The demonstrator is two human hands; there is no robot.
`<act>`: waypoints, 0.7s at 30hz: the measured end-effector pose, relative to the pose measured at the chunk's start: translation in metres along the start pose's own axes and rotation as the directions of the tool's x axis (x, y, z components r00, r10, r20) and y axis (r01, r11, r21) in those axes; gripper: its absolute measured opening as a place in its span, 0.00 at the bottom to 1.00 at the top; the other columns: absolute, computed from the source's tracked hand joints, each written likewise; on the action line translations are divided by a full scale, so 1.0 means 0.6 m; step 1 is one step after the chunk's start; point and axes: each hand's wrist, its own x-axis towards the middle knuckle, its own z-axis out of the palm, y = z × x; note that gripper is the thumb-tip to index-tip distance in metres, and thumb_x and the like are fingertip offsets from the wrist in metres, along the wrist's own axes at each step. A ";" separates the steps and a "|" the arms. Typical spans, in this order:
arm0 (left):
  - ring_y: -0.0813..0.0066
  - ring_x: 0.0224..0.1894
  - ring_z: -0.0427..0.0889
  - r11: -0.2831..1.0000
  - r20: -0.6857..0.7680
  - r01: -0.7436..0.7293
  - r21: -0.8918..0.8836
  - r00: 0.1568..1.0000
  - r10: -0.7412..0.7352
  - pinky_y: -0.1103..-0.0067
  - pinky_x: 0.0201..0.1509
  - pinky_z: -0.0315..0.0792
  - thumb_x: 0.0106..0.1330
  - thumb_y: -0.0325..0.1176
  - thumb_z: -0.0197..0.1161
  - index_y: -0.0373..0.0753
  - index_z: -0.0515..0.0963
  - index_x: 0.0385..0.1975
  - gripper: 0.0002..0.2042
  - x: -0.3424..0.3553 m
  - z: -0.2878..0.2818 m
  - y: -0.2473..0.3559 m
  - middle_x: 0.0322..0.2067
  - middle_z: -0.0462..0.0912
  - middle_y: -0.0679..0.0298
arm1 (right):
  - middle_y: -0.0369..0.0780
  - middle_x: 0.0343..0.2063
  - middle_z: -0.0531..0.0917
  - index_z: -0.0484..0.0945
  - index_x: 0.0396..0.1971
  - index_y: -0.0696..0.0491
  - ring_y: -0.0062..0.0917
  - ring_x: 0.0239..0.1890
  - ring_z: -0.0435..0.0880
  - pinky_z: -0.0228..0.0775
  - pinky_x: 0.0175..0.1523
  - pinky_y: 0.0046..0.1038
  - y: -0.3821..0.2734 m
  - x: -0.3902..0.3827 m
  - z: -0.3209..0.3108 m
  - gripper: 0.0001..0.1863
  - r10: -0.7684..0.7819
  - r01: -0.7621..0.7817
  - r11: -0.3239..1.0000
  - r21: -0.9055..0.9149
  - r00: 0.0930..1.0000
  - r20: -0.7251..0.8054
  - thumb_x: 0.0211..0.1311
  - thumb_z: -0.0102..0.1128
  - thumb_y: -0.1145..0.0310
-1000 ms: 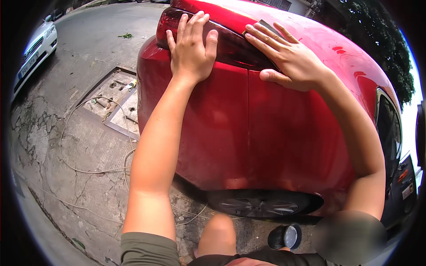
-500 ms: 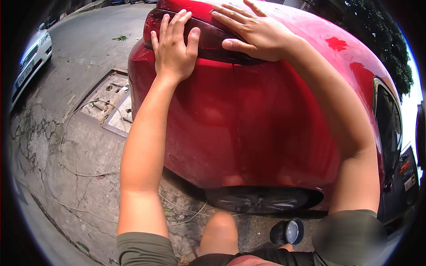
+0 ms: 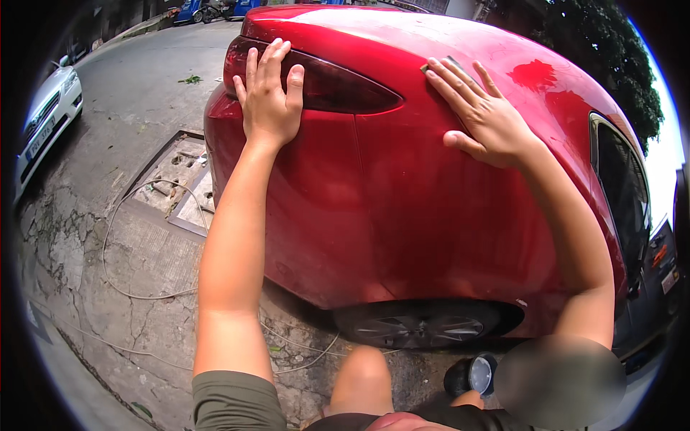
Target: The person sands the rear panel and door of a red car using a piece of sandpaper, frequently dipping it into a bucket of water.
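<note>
The rear corner of a red car fills the middle of the view. My left hand lies flat with fingers spread on its dark red tail light. Farther right, my right hand is stretched out flat on the painted panel beyond the light's pointed end. Under its fingertips a thin dark piece, perhaps sandpaper, shows only at its edges; the rest is hidden by the fingers. The right thumb sticks out to the left.
A black bucket stands by the car's rear wheel. A thin hose or cable loops over the cracked concrete beside a framed drain cover. A white car is at the far left, a dark vehicle at the right.
My right hand has slid right and nearer, off the tail light and onto the red panel. The left hand stays on the light. The view has shifted slightly.
</note>
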 end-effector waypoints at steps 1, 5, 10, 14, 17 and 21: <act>0.56 0.81 0.53 1.000 -0.012 0.005 -0.001 1.000 -0.005 0.41 0.80 0.41 0.78 0.53 0.48 0.53 0.70 0.70 0.25 0.002 0.002 0.010 0.75 0.66 0.69 | 0.42 0.81 0.51 0.48 0.81 0.52 0.33 0.84 0.43 0.25 0.84 0.48 0.006 -0.065 -0.016 0.54 0.071 -0.070 0.997 -0.022 0.995 0.071 0.70 0.33 0.23; 0.55 0.81 0.53 1.000 -0.001 0.005 0.022 1.000 -0.005 0.40 0.79 0.42 0.78 0.53 0.48 0.51 0.69 0.70 0.25 0.001 -0.001 0.013 0.74 0.67 0.68 | 0.43 0.81 0.52 0.50 0.80 0.54 0.33 0.84 0.44 0.26 0.85 0.48 -0.009 0.016 -0.005 0.53 0.011 -0.011 1.000 -0.016 1.000 0.014 0.72 0.31 0.24; 0.54 0.82 0.52 1.000 0.035 0.011 0.014 0.999 -0.011 0.39 0.79 0.41 0.79 0.54 0.47 0.52 0.68 0.71 0.26 -0.005 0.002 0.009 0.75 0.65 0.68 | 0.44 0.80 0.56 0.56 0.79 0.55 0.34 0.83 0.49 0.28 0.85 0.47 -0.047 0.274 0.049 0.51 -0.138 0.156 0.985 0.077 0.970 -0.198 0.73 0.30 0.26; 0.53 0.82 0.51 0.999 0.050 -0.002 0.048 0.999 0.000 0.38 0.78 0.41 0.79 0.54 0.47 0.52 0.68 0.72 0.26 -0.002 -0.016 -0.006 0.76 0.65 0.67 | 0.42 0.80 0.56 0.53 0.80 0.53 0.33 0.83 0.49 0.29 0.85 0.48 -0.055 0.176 0.039 0.51 -0.160 0.178 0.980 0.087 0.971 -0.179 0.73 0.31 0.26; 0.53 0.82 0.51 0.999 0.035 0.009 0.037 0.999 -0.010 0.37 0.78 0.41 0.79 0.53 0.46 0.52 0.67 0.72 0.26 0.004 -0.006 0.015 0.76 0.65 0.66 | 0.43 0.80 0.55 0.53 0.80 0.53 0.33 0.83 0.49 0.29 0.85 0.48 -0.026 0.146 0.014 0.49 -0.192 0.203 0.977 0.069 0.972 -0.135 0.75 0.32 0.29; 0.54 0.82 0.50 0.999 0.079 0.008 0.033 0.997 -0.011 0.40 0.79 0.40 0.80 0.53 0.45 0.54 0.67 0.73 0.25 -0.010 -0.012 0.005 0.77 0.64 0.69 | 0.44 0.80 0.56 0.54 0.79 0.53 0.33 0.82 0.50 0.30 0.85 0.48 -0.054 0.234 0.035 0.46 -0.100 0.116 0.991 0.073 0.976 -0.191 0.76 0.35 0.31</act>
